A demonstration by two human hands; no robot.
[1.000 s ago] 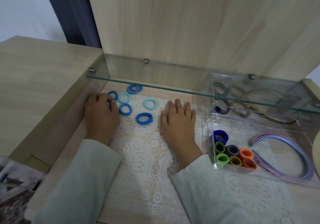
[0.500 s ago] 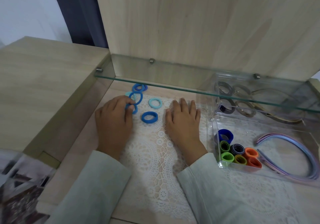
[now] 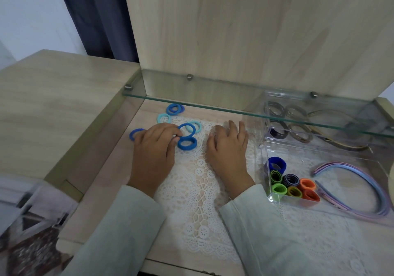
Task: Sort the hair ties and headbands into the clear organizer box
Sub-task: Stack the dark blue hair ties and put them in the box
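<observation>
My left hand [image 3: 153, 150] pinches a blue hair tie [image 3: 186, 124] at the mat's [image 3: 198, 179] far edge for boxing; right hand's [image 3: 229, 148] flat, empty.

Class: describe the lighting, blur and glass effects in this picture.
Head view: soft, even light, faint shadows beside the left hand and right hand; the pinched blue hair tie is sharp; the patterned object bottom-left is blurred; the glass shelf hazes the rear of the organizer box.

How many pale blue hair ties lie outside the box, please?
2: left pale tie beyond the left hand, right pale tie behind the blue tie it pinches; more may be hidden.
</observation>
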